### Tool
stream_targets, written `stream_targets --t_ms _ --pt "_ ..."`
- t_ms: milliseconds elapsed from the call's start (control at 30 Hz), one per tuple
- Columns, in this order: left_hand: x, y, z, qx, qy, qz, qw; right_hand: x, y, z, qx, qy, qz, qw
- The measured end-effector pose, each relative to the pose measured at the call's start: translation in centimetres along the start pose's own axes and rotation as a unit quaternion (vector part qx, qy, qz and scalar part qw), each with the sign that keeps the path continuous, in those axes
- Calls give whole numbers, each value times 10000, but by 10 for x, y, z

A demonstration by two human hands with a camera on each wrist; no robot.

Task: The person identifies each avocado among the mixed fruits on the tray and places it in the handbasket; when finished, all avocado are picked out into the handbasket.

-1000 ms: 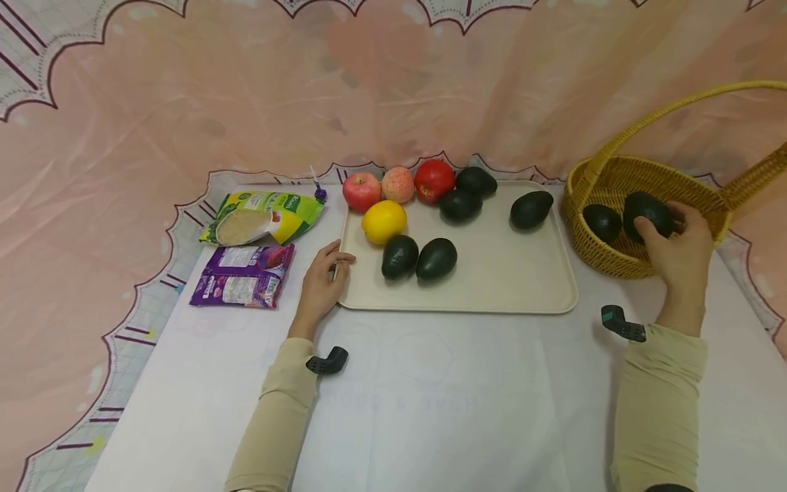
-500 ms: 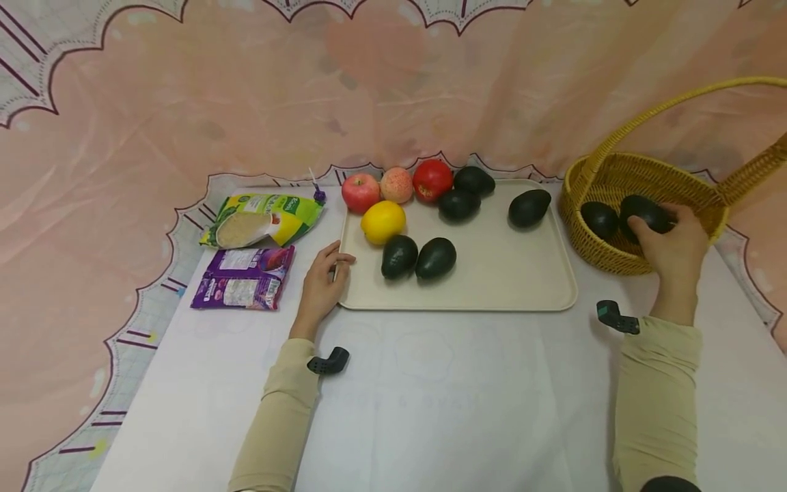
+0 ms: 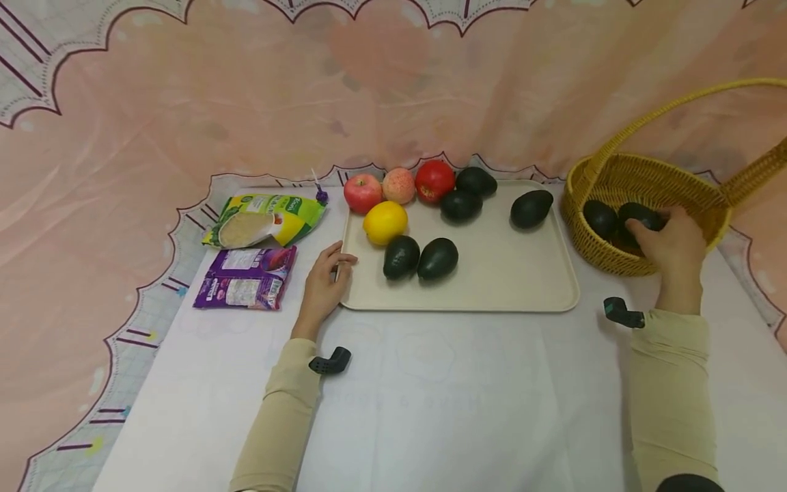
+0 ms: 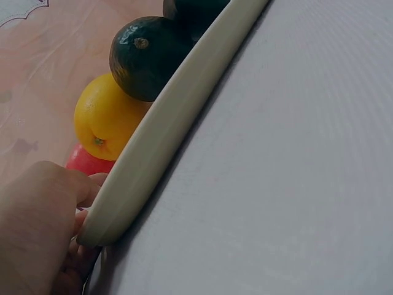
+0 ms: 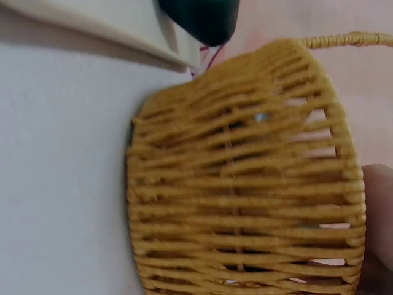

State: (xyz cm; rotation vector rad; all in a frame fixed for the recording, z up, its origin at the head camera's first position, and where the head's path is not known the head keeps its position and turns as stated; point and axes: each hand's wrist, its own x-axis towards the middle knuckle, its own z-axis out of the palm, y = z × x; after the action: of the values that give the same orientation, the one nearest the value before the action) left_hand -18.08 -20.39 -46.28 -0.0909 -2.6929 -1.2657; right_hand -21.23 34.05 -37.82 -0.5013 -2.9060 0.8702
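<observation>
Right hand: the thumb and fingers of the right hand (image 3: 673, 246) grasp 1 dark avocado (image 3: 641, 214) inside the basket; the far fingers are partly hidden.
Held avocado: low in the basket, just beside another avocado (image 3: 600, 219) at the hand's left.
Basket: yellow woven basket (image 3: 591, 247), upright at the right of the tray, its tall handle (image 3: 670, 113) raised; the right wrist view shows its slatted side close up.
Left hand: the bent fingers of the left hand (image 3: 322, 281) grip the left rim of the tray, near its front corner.
Tray: cream tray (image 3: 504, 273), flat on the white tablecloth (image 3: 430, 396), bearing 5 avocados: 2 side by side at the front (image 3: 420, 258), 2 at the back (image 3: 468, 194), 1 near the right end (image 3: 531, 209).
Other fruit: a yellow fruit (image 3: 385, 223) behind the front pair; an apple (image 3: 363, 193), a peach (image 3: 399, 185) and a pomegranate (image 3: 435, 181) in a row along the back.
Bags: a green bag (image 3: 295, 213) and a purple bag (image 3: 246, 278), left of the tray, the green 1 behind.
Sleeves: 2 beige sleeves (image 3: 277, 417), each with a small black device (image 3: 330, 361) at the cuff.
</observation>
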Motion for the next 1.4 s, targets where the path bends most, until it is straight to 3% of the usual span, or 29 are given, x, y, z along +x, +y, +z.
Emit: stream_targets --t_ms 267,467,667,800,933,1033,1400 --pt "0 -2 1 -4 -44 -54 10000 11 2 -3 -294 -679 -67 9972" --pt "-2 -2 2 1 -78 -126 9999 14 3 -2 -236 -789 74 9966" --pt "-3 1 4 -36 -108 -131 9998 2 3 0 297 -217 -66 9993" --pt "-3 2 4 -28 -85 -89 9999 -3 1 3 804 529 -329 9948" --pt "-2 2 2 -53 6 -34 10000 -2 -4 7 1215 1270 -671 9821" --pt "-1 2 0 -58 11 -29 10000 -1 -10 11 1425 1576 -840 9736" --pt "1 1 0 11 -81 -157 9998 -15 -48 34 2107 1765 -2197 9361"
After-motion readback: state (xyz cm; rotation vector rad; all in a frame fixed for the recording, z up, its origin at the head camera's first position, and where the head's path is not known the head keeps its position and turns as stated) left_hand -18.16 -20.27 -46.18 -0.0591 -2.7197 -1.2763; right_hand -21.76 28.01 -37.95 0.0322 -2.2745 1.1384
